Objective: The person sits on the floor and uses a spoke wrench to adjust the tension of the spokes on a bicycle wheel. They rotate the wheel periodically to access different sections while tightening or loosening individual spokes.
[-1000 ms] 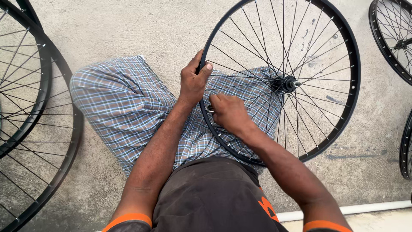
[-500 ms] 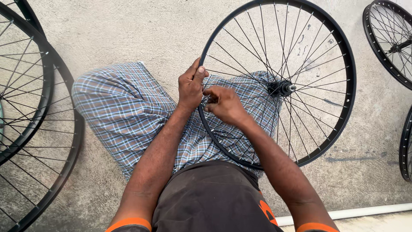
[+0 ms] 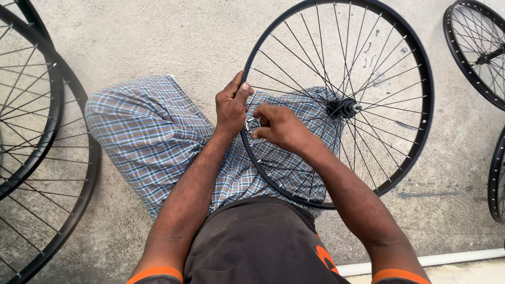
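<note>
A black spoked bicycle wheel [image 3: 421, 68] rests tilted on my lap, its hub [image 3: 342, 108] right of centre. My left hand [image 3: 231, 105] grips the rim at its left side, thumb over the rim's edge. My right hand [image 3: 279, 128] reaches between the spokes just inside the rim, fingers pinched on a small metal tool at a spoke end, right beside the left hand. The tool is mostly hidden by the fingers. My knees in checked cloth [image 3: 147, 131] lie under the wheel.
Two more black wheels [image 3: 58, 131] lie overlapped on the concrete floor at the left. Another wheel [image 3: 473, 52] lies at the top right, and a rim's edge [image 3: 497, 179] shows at the right border. A white pipe [image 3: 452, 259] runs along the bottom right.
The right hand has moved up and left along the rim to meet the left hand. The left hand's grip has shifted slightly on the rim. The wheel stays in about the same place.
</note>
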Demonstrator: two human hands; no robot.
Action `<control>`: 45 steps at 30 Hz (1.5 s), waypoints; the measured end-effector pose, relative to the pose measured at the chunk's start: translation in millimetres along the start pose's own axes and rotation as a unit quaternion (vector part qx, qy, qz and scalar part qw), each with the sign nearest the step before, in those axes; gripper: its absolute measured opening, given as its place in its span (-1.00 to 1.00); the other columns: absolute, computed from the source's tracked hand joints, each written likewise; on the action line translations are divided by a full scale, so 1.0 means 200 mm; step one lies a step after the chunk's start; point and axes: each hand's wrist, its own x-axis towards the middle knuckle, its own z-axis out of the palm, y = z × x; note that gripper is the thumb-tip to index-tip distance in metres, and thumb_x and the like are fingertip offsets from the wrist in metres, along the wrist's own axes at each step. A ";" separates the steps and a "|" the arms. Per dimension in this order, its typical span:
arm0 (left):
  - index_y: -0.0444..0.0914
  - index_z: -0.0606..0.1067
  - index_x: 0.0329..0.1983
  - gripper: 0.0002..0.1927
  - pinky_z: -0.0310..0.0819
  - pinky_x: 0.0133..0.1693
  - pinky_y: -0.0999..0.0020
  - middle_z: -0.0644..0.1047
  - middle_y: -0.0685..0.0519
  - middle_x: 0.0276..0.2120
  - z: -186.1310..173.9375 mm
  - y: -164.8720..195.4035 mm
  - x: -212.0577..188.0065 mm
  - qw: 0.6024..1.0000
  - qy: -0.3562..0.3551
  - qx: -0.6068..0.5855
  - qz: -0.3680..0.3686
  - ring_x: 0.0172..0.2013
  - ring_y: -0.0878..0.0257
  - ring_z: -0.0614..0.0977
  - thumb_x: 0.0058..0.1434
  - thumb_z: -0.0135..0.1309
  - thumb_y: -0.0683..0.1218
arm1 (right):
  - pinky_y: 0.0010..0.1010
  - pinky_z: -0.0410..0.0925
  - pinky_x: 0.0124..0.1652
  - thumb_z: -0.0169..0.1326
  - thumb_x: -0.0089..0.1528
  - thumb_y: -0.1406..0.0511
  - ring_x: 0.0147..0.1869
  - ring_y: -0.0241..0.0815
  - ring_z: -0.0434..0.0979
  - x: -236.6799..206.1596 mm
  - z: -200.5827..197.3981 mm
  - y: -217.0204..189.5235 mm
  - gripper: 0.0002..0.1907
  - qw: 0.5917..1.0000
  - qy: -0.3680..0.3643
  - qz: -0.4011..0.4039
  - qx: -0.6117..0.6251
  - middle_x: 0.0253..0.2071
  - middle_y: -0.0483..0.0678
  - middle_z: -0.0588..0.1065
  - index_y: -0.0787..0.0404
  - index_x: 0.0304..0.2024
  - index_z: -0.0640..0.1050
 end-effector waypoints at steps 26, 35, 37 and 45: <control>-0.35 0.41 0.37 -0.54 0.35 -0.53 0.56 0.52 0.10 -0.38 0.00 -0.02 -0.01 1.000 0.001 0.017 0.026 -0.49 0.49 0.44 0.48 0.02 -0.05 | -0.13 0.33 -0.27 0.19 0.17 0.42 -0.35 -0.12 0.42 0.06 0.16 0.01 -0.82 0.935 0.109 -0.195 -0.275 -0.42 -0.07 0.34 0.19 -0.40 0.42; -0.34 0.40 0.38 -0.54 0.31 -0.59 0.58 0.50 0.12 -0.41 0.00 -0.02 -0.01 0.999 -0.013 -0.021 0.020 -0.55 0.53 0.38 0.49 0.00 -0.05 | -0.16 0.43 -0.11 0.16 0.25 0.19 -0.19 -0.07 0.56 -0.04 -0.20 -0.01 -0.78 0.981 -0.090 0.096 -0.142 -0.31 -0.01 0.54 0.21 -0.23 0.52; -0.34 0.40 0.38 -0.54 0.31 -0.59 0.59 0.49 0.13 -0.41 0.01 -0.01 -0.01 1.000 -0.018 -0.022 0.010 -0.55 0.54 0.38 0.49 0.01 -0.05 | -0.18 0.46 -0.10 0.02 0.35 0.20 -0.19 -0.11 0.60 -0.04 -0.18 -0.04 -0.79 0.990 -0.091 0.086 -0.063 -0.24 -0.05 0.57 0.16 -0.09 0.56; -0.36 0.44 0.35 -0.54 0.28 -0.53 0.54 0.51 0.12 -0.40 -0.02 -0.01 -0.02 0.999 -0.002 -0.032 0.004 -0.52 0.50 0.38 0.44 0.07 -0.09 | -0.04 0.40 -0.14 0.18 0.16 0.23 -0.15 0.07 0.57 0.02 0.00 -0.07 -0.65 0.990 -0.012 -0.049 -0.129 -0.24 0.11 0.55 0.28 -0.06 0.55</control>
